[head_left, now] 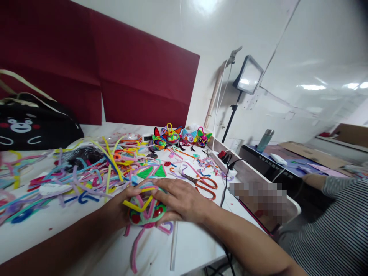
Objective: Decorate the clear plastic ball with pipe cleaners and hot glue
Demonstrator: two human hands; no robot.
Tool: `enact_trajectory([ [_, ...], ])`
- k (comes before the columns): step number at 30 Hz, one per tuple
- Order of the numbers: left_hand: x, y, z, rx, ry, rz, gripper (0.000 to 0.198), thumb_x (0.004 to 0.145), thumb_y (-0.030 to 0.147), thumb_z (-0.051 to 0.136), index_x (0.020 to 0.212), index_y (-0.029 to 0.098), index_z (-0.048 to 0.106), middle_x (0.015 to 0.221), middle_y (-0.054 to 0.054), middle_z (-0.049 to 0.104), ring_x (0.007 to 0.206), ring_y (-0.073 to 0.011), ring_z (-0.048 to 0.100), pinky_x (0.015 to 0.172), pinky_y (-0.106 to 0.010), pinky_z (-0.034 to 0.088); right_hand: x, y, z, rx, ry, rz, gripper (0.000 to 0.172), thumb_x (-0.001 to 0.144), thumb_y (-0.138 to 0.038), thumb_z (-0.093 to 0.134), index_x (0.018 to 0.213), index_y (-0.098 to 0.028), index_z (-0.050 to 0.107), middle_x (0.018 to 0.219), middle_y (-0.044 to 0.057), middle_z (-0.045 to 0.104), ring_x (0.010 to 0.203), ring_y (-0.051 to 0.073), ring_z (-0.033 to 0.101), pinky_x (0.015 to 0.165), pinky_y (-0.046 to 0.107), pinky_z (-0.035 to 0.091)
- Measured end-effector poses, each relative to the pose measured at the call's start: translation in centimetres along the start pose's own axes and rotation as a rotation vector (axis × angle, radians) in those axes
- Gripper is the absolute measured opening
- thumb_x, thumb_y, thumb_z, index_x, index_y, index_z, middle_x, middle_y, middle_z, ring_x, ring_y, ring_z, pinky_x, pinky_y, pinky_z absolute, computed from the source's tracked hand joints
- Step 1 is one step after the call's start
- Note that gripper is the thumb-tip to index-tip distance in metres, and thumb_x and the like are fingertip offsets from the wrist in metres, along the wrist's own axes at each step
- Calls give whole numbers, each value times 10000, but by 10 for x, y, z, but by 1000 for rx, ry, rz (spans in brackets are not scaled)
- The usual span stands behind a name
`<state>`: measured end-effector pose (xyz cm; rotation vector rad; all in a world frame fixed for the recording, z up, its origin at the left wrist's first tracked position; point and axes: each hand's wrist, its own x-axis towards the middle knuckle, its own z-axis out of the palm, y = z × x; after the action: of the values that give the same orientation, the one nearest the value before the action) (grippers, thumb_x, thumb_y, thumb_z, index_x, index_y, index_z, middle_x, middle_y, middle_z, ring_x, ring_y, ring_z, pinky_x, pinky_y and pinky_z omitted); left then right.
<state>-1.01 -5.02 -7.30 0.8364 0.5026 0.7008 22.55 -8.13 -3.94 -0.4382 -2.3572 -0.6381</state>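
Between my two hands sits a round pipe-cleaner ornament (143, 216), green and pink with red spots, low over the white table. My left hand (126, 201) is closed around its left side, partly hidden behind it. Across its top and right side, my right hand (181, 199) curls its fingers. A bent yellow pipe cleaner (137, 207) lies over the front of the ornament, near the right fingertips. Pink pipe-cleaner strands (135, 253) hang below onto the tabletop. Just behind are two green triangular ear shapes (151, 171) edged in pink.
Orange-handled scissors (201, 183) lie right of my hands. Loose pipe cleaners (86, 172) are heaped at left. Several finished ornaments (173, 136) stand at the back. A black cable (225, 184) crosses the table's right edge. A person in a striped top (336, 226) is at far right.
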Motion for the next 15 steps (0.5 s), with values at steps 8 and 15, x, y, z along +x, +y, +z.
enact_trajectory([
  [8,2,-2,-4,-2,78,-26,357,791,344,686,1092,156,723,925,-83,814,868,-292,763,807,-404,608,-3,0,1,35,-52,9,641,973,-595,530,1341,-70,538,1367,219,618,1311,255,575,1050,356,524],
  [15,-2,2,3,8,81,-64,352,789,344,701,1085,157,740,971,-81,812,891,-280,761,828,-381,597,-5,0,4,33,-69,16,678,964,-632,509,1350,-76,533,1366,219,620,1330,252,560,1036,364,535],
])
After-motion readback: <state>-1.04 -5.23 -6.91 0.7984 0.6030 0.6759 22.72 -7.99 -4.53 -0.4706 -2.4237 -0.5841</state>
